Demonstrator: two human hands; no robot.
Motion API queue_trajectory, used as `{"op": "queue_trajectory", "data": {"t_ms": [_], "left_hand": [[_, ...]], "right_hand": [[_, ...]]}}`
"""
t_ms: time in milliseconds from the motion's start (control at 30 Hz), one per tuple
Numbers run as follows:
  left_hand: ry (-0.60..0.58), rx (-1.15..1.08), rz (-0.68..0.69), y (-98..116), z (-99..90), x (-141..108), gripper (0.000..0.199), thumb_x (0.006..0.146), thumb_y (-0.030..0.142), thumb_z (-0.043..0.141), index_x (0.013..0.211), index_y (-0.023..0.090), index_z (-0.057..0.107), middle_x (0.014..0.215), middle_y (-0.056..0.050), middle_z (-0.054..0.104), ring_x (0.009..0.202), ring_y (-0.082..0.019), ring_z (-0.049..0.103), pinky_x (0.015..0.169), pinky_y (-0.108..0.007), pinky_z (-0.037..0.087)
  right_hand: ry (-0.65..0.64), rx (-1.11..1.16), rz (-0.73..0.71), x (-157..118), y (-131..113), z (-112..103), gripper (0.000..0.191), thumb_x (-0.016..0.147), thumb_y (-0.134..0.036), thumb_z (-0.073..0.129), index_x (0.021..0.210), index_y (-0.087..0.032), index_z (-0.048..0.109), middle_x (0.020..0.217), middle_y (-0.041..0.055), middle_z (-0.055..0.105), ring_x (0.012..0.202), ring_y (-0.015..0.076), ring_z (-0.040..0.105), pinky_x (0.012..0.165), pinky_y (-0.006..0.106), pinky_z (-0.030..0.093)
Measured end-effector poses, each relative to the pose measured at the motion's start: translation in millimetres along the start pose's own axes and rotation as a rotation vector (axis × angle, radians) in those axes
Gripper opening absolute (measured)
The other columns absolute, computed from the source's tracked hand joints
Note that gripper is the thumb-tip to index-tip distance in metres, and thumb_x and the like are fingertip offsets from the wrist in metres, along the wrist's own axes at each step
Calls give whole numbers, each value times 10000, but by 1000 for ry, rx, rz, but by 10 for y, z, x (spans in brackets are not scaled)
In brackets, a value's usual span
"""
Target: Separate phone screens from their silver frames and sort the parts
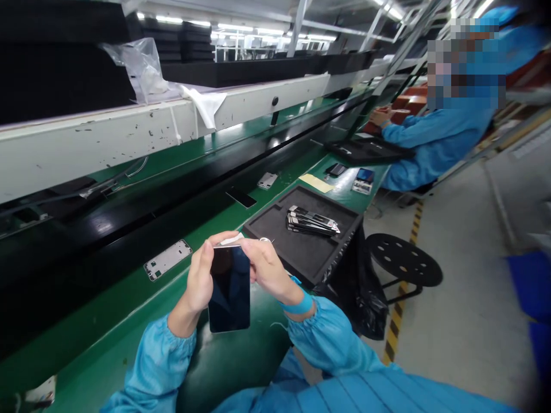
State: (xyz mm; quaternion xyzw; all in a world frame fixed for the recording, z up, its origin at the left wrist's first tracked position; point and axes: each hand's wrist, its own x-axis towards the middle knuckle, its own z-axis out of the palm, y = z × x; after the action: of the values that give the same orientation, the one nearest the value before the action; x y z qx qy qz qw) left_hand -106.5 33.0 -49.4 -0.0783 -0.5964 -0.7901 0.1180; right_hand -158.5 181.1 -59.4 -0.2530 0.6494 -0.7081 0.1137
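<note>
Holding with bare left hand (200, 278) and bare right hand (267, 267), close together and both clamped on it, a thin phone-shaped slab (229, 292) with a glossy black face and pale rim: gripped by the left along its left edge, by the right at its upper right corner. Wearing a bright blue wristband (300, 306) on the right wrist. Lying just left of the left hand, on a glossy green worktop (107, 350), a pale grey metal frame (167, 260) with cut-outs. Farther beyond both hands, a flat black rectangular panel (241, 197) and a small silver-grey piece (267, 180). Just beyond and right of the right hand, a shallow black square tray (275, 241), bearing a pile of narrow black-and-white strips (312, 222). Past the tray, a pale yellow paper sheet (316, 183). Farther right, a round black stool (404, 259) with holes; well beyond it, seated, a blue-clad co-worker (443, 137).
</note>
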Motion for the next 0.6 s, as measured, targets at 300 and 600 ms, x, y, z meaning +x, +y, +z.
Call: {"op": "queue_trajectory", "data": {"t_ms": [300,600], "left_hand": [[111,234,210,-51,78,8,581,1020,741,574,1007,228,846,1062,-93,833,1031,-286,777,985,-409,585],[208,-106,17,41,-104,120,515,881,658,827,1131,220,720,972,-71,818,781,-228,779,756,-349,632]], "right_hand": [[-10,-26,-82,77,-156,1,778,876,-917,614,577,-209,492,474,-60,396,448,83,339,429,241,253],[-184,29,23,-77,152,-62,726,990,-874,485,928,-193,728,724,17,655,712,183,662,671,309,581]]}}
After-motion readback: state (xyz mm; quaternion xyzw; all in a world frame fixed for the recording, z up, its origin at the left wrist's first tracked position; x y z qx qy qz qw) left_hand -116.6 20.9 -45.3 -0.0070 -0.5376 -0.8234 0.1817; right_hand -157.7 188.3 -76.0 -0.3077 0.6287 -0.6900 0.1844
